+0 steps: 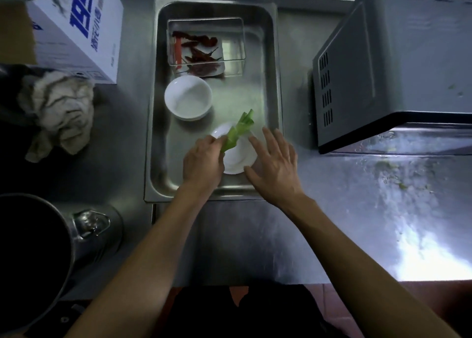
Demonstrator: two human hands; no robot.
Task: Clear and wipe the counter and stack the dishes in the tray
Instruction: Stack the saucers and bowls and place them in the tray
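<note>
Tray: a steel tray (274, 87) sits on the steel counter (255, 235), between a white carton and a microwave.
Near dish: a small white dish (238, 158) lies inside the tray at its near end, partly hidden by both hands.
Greens: a green vegetable stalk (236, 130) lies across the near dish, its leafy end pointing away from the person.
Left hand: the left hand (201, 161) grips the lower end of the stalk, fingers curled round it.
Right hand: the right hand (274, 161) hovers over the right edge of the near dish, fingers straight and spread; contact with the dish cannot be told.
Far dish: a second white dish (188, 98) rests in the middle of the tray, apart from the near one.
Container: a clear box (232, 48) at the tray's far end holds dried red chillies (199, 48).
Cloth: a crumpled grey rag (58, 112) lies on the counter left of the tray.
Counter condition: wet streaks and green scraps (401, 184) show to the right, in front of the microwave (398, 64).
Other items: white carton (76, 28) at far left; steel pot (38, 248) at near left.
</note>
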